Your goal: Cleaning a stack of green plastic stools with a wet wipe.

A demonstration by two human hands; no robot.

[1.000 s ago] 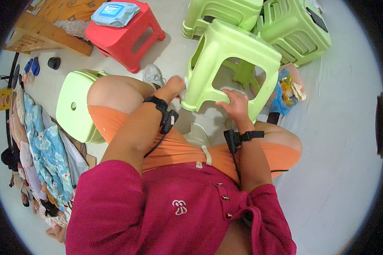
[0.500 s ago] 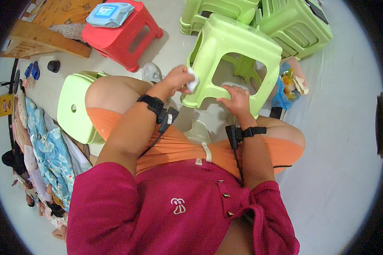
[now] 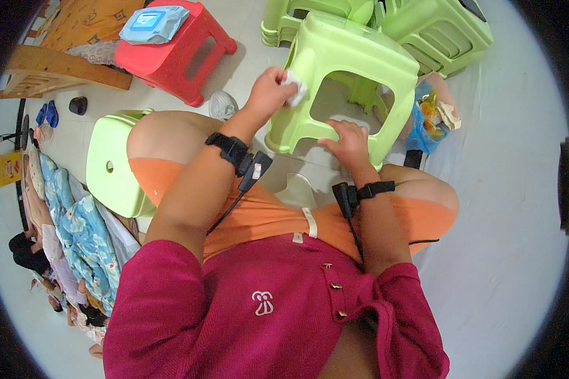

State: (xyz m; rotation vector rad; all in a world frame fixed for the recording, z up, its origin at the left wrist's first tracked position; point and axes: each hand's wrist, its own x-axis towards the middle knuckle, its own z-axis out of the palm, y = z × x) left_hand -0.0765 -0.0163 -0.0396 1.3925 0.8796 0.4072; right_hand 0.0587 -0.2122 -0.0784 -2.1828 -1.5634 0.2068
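Note:
A light green plastic stool [image 3: 364,57] stands before me between my knees, with a wide opening in the side that faces me. My left hand [image 3: 269,96] is closed on a crumpled white wipe [image 3: 294,90] and presses it to the stool's left side edge. Gripping the lower edge of that opening, my right hand [image 3: 349,146] has its fingers over the rim, partly hidden. Both wrists carry black straps with small cabled devices.
A red stool [image 3: 164,60] bears a pack of wipes [image 3: 154,25] at far left. More green stools [image 3: 439,38] are stacked behind. A blue bag of scraps [image 3: 423,129] lies at right, a green stool [image 3: 110,165] by my left thigh, bedding [image 3: 82,234] at left.
My left hand with the wipe has moved up and slightly right along the stool's left edge. The right hand keeps its grip; the view has shifted slightly.

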